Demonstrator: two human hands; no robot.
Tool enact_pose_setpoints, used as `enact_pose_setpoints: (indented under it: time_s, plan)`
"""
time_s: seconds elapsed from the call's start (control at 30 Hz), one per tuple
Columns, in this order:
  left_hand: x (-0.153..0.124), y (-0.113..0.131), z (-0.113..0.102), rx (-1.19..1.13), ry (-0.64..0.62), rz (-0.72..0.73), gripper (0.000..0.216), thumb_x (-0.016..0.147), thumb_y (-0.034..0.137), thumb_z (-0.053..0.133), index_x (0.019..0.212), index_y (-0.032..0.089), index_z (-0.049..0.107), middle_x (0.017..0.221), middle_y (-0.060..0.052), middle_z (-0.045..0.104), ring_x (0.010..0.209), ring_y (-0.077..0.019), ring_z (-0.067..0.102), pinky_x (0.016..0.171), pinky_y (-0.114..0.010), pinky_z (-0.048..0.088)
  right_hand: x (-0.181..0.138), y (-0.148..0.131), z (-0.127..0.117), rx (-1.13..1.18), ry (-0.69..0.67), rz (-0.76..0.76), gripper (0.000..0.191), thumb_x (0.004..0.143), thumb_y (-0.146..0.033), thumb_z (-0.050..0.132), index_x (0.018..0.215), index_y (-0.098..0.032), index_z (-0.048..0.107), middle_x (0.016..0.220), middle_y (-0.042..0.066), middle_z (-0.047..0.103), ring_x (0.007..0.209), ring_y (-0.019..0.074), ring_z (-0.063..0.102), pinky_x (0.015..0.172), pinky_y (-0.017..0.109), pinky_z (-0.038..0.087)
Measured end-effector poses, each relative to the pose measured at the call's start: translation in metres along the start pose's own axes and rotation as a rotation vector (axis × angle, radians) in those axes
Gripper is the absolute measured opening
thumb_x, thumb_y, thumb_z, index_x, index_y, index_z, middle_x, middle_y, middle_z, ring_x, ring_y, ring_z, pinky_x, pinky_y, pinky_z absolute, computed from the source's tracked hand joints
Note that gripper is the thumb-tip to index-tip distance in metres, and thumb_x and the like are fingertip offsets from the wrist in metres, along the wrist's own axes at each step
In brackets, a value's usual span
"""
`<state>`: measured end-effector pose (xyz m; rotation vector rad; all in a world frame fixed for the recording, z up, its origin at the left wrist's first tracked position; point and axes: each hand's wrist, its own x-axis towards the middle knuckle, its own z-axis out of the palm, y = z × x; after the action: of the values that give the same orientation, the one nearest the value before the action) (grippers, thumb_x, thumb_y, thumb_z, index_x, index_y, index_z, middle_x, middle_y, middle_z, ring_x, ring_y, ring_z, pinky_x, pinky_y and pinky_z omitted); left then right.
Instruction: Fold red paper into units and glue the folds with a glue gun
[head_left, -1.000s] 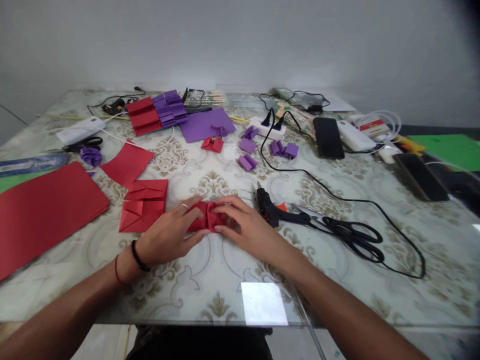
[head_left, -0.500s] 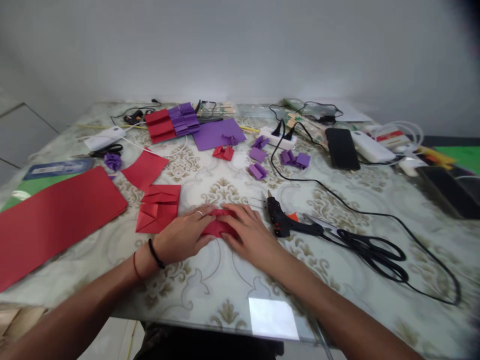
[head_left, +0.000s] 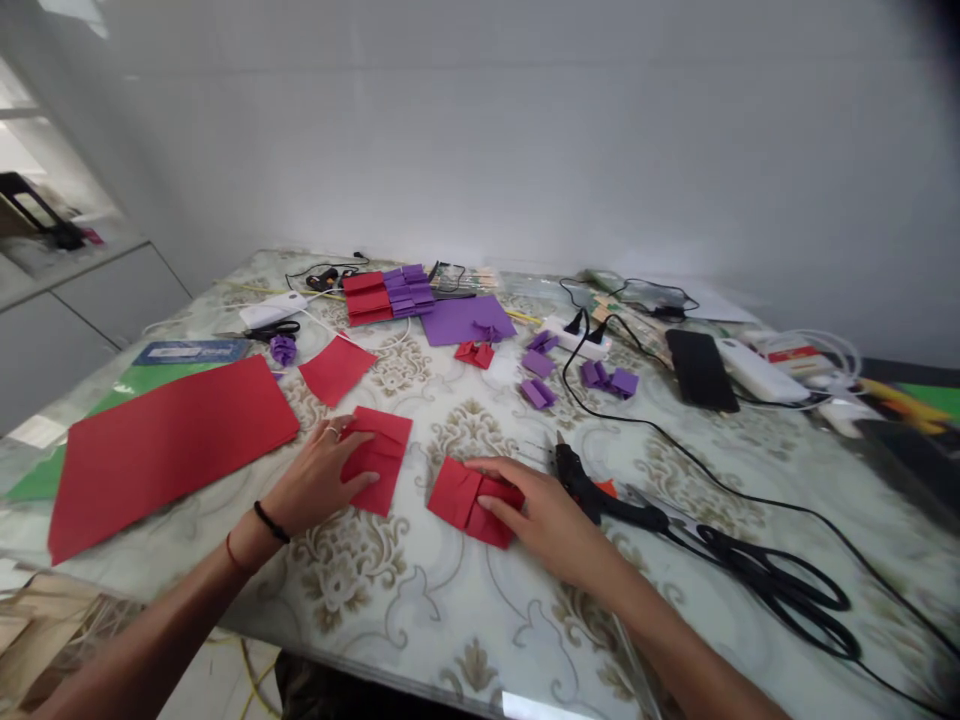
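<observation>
My left hand (head_left: 319,478) lies flat with spread fingers on a small stack of folded red paper squares (head_left: 382,462). My right hand (head_left: 536,510) rests with fingers stretched on a folded red paper piece (head_left: 461,497) near the middle of the glass-topped table (head_left: 420,580). The two hands are apart, each on its own red piece.
A black glue gun (head_left: 592,492) and black scissors (head_left: 772,580) lie right of my right hand, with a black cable (head_left: 720,470) trailing back. A large red sheet (head_left: 165,445) lies left. Purple and red folded pieces, a power strip (head_left: 574,340), phones and a power bank sit farther back.
My left hand left the folded red piece and moved left onto the stack of red squares. My right hand stayed on the piece. The camera tilted up and turned left.
</observation>
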<state>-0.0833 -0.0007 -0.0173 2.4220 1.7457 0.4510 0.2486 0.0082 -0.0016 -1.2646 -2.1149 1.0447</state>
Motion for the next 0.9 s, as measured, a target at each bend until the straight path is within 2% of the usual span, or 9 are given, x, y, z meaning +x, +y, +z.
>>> enact_pose_setpoints:
  time_s: [0.17, 0.23, 0.3, 0.37, 0.43, 0.53, 0.6, 0.7, 0.9]
  plan:
    - [-0.012, 0.028, 0.000, -0.178, -0.185, 0.278, 0.052, 0.092, 0.016, 0.065, 0.142, 0.026, 0.062, 0.160, -0.011, 0.050, 0.148, -0.0297, 0.049, 0.121, -0.048, 0.048, -0.004, -0.007, -0.017, 0.159, 0.130, 0.017, 0.027, 0.095, -0.032, 0.061, 0.120, -0.026, 0.069, 0.125, 0.007, 0.072, 0.113, 0.0247, 0.069, 0.101, 0.040, 0.052]
    - [-0.016, 0.037, 0.000, -0.229, -0.238, 0.374, 0.058, 0.090, 0.010, 0.061, 0.145, 0.027, 0.060, 0.163, -0.010, 0.047, 0.151, -0.0292, 0.047, 0.122, -0.050, 0.048, -0.005, -0.006, -0.013, 0.260, 0.131, 0.067, 0.024, 0.093, -0.040, 0.064, 0.111, -0.024, 0.067, 0.115, 0.006, 0.070, 0.097, 0.0214, 0.070, 0.086, 0.034, 0.056]
    - [-0.018, 0.045, 0.001, -0.232, -0.225, 0.410, 0.059, 0.087, 0.007, 0.060, 0.142, 0.028, 0.062, 0.163, -0.009, 0.048, 0.152, -0.0322, 0.045, 0.123, -0.057, 0.044, -0.006, -0.004, -0.003, 0.301, 0.135, 0.101, 0.022, 0.091, -0.043, 0.064, 0.100, -0.023, 0.061, 0.101, 0.002, 0.066, 0.081, 0.0178, 0.067, 0.071, 0.029, 0.055]
    - [-0.020, 0.051, 0.003, -0.225, -0.186, 0.395, 0.057, 0.085, 0.005, 0.060, 0.137, 0.027, 0.064, 0.158, -0.011, 0.053, 0.149, -0.0348, 0.047, 0.123, -0.062, 0.041, -0.005, -0.003, 0.010, 0.274, 0.155, 0.117, 0.019, 0.091, -0.041, 0.062, 0.091, -0.023, 0.056, 0.091, 0.000, 0.063, 0.076, 0.0168, 0.065, 0.067, 0.028, 0.053]
    - [-0.022, 0.055, 0.006, -0.230, -0.145, 0.339, 0.050, 0.087, 0.007, 0.062, 0.133, 0.024, 0.065, 0.149, -0.012, 0.059, 0.141, -0.0335, 0.054, 0.122, -0.061, 0.044, -0.005, -0.003, 0.023, 0.221, 0.146, 0.127, 0.016, 0.089, -0.036, 0.063, 0.084, -0.023, 0.055, 0.082, -0.001, 0.063, 0.072, 0.0171, 0.064, 0.066, 0.028, 0.050]
    - [-0.024, 0.058, 0.012, -0.254, -0.091, 0.243, 0.044, 0.093, 0.021, 0.069, 0.136, 0.022, 0.060, 0.141, -0.012, 0.065, 0.133, -0.0321, 0.061, 0.118, -0.058, 0.049, -0.003, -0.006, 0.032, 0.116, 0.124, 0.131, 0.012, 0.087, -0.028, 0.067, 0.079, -0.023, 0.060, 0.074, -0.001, 0.065, 0.068, 0.0181, 0.061, 0.067, 0.030, 0.047]
    - [-0.026, 0.061, 0.017, -0.247, -0.065, 0.197, 0.054, 0.092, 0.032, 0.075, 0.140, 0.021, 0.054, 0.142, -0.014, 0.064, 0.134, -0.0338, 0.061, 0.116, -0.058, 0.051, 0.000, -0.008, 0.034, 0.050, 0.120, 0.124, 0.012, 0.087, -0.024, 0.069, 0.078, -0.022, 0.062, 0.073, -0.001, 0.066, 0.068, 0.0189, 0.061, 0.069, 0.031, 0.045]
    - [-0.028, 0.066, 0.023, -0.195, -0.047, 0.175, 0.066, 0.087, 0.039, 0.082, 0.141, 0.018, 0.051, 0.149, -0.018, 0.058, 0.139, -0.0371, 0.057, 0.116, -0.059, 0.050, 0.007, -0.012, 0.036, -0.021, 0.099, 0.098, 0.014, 0.087, -0.018, 0.071, 0.078, -0.023, 0.061, 0.073, -0.001, 0.065, 0.071, 0.0197, 0.061, 0.072, 0.032, 0.045]
    - [-0.032, 0.077, 0.030, -0.110, 0.009, 0.141, 0.066, 0.082, 0.040, 0.086, 0.135, 0.020, 0.054, 0.152, -0.019, 0.051, 0.143, -0.0417, 0.050, 0.117, -0.064, 0.047, 0.013, -0.015, 0.040, -0.108, 0.052, 0.042, 0.017, 0.088, -0.010, 0.072, 0.084, -0.022, 0.061, 0.086, 0.001, 0.066, 0.078, 0.0193, 0.062, 0.077, 0.032, 0.047]
